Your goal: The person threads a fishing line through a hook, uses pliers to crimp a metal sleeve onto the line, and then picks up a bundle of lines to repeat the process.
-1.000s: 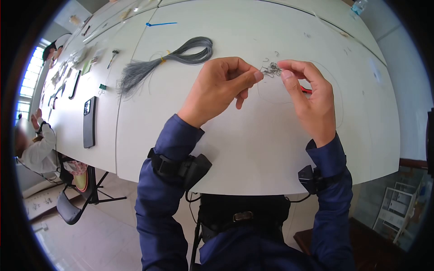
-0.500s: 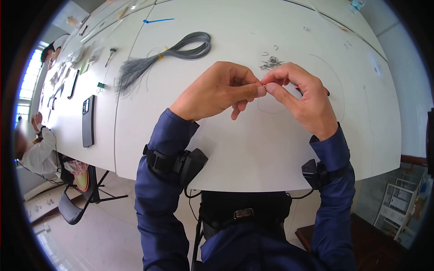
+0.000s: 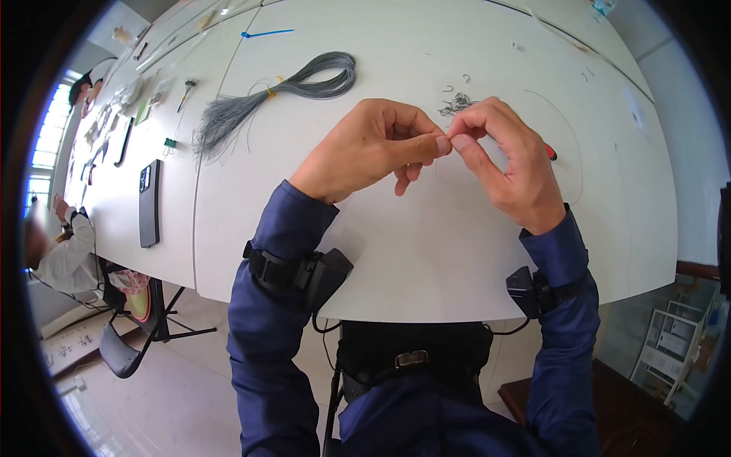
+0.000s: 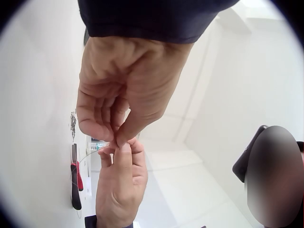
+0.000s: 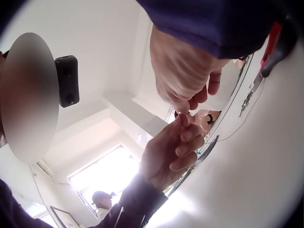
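In the head view, my left hand and right hand meet fingertip to fingertip above the white table. My left thumb and index finger pinch a thin fishing line, which trails down in the left wrist view. My right thumb and index finger pinch at the same spot; I cannot tell whether a hook lies hidden between them. Just beyond the fingertips is a pile of small fish hooks, with a couple of loose ones behind it. A tool with red and black handles lies beside the pile, mostly covered by my right hand from above.
A tied bundle of grey line lies left of the hooks. Farther left are a phone, a green clip and other small items. A blue cable tie lies at the back. Another person's sleeve shows at far left.
My hands were apart over the hook pile, then drew back and came together at the fingertips. Since half a second ago they have shifted slightly right, still together.
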`<act>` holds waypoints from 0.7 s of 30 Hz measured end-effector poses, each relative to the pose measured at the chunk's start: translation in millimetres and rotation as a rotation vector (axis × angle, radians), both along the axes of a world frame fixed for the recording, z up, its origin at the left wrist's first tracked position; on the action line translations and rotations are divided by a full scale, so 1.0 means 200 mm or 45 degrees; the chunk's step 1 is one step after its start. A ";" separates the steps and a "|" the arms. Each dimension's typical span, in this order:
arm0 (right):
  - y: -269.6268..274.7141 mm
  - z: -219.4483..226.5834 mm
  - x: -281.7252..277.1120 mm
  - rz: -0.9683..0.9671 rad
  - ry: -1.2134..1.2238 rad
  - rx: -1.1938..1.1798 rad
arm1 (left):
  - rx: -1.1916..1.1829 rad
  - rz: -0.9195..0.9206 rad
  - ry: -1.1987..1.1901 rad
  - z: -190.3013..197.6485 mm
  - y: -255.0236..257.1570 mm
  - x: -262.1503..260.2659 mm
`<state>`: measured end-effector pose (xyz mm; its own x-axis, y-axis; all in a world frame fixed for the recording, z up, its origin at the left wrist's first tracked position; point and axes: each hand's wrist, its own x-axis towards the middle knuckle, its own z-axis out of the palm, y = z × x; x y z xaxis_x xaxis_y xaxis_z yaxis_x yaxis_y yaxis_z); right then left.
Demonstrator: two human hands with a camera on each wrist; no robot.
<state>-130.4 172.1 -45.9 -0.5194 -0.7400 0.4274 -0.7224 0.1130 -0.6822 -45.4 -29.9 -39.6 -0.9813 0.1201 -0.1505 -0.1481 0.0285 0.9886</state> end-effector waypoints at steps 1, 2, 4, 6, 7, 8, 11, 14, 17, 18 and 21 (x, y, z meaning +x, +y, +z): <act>0.00 -0.01 0.00 0.000 0.016 0.004 | -0.032 0.012 0.004 0.00 -0.01 0.00; -0.01 -0.02 0.01 -0.015 -0.167 -0.068 | -0.064 0.022 0.010 0.00 -0.01 0.00; -0.03 -0.03 0.05 -0.042 -0.527 -0.216 | 0.050 0.084 0.085 -0.01 -0.03 -0.01; -0.01 0.01 0.07 0.014 -0.660 0.074 | 0.167 0.153 0.188 -0.05 -0.04 -0.01; 0.00 0.04 0.08 0.039 -0.725 0.218 | 0.229 0.187 0.250 -0.07 -0.04 -0.02; 0.01 0.09 0.09 0.007 -0.839 0.373 | 0.292 0.216 0.309 -0.08 -0.04 -0.03; 0.11 0.18 0.07 -0.002 -0.670 0.316 | 0.684 0.189 0.256 -0.03 -0.06 0.04; 0.29 0.16 0.02 -0.191 0.228 0.100 | 0.725 0.116 0.278 -0.02 -0.19 0.16; 0.47 0.24 0.00 -0.607 0.585 0.398 | 0.590 0.168 0.290 0.02 -0.31 0.32; 0.52 0.24 -0.01 -0.746 0.374 0.314 | 0.531 0.222 0.286 0.04 -0.34 0.37; 0.66 0.18 -0.08 -0.937 -0.113 -0.032 | 0.468 0.301 0.323 0.05 -0.48 0.51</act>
